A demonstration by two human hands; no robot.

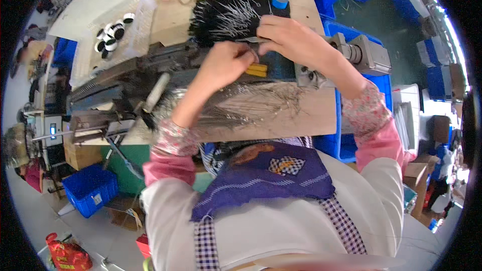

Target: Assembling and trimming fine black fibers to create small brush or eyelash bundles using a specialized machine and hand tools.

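Observation:
Both my hands meet over a dark metal machine bed (pixel 175 56) on the wooden bench. My left hand (pixel 227 64) is closed, its fingertips pinched together. Facing it, my right hand (pixel 292 41) has curled fingers with thumb and forefinger close together. A thin, pale sliver shows between the two hands, but my fingers hide what they grip. Just beyond lies a heap of black-bristled brushes with thin wire stems (pixel 228 15). Beside the heap sits a round blue cap (pixel 280 1). Below my fingertips is a yellow block (pixel 257 70) on the machine.
A clear plastic tray (pixel 143 37) holds several black and white round caps at the left. A motor-like metal unit (pixel 371 56) stands at the right, by blue bins (pixel 329 143). Loose thin wires (pixel 251 108) litter the bench's near part. A blue crate (pixel 90 193) sits on the floor.

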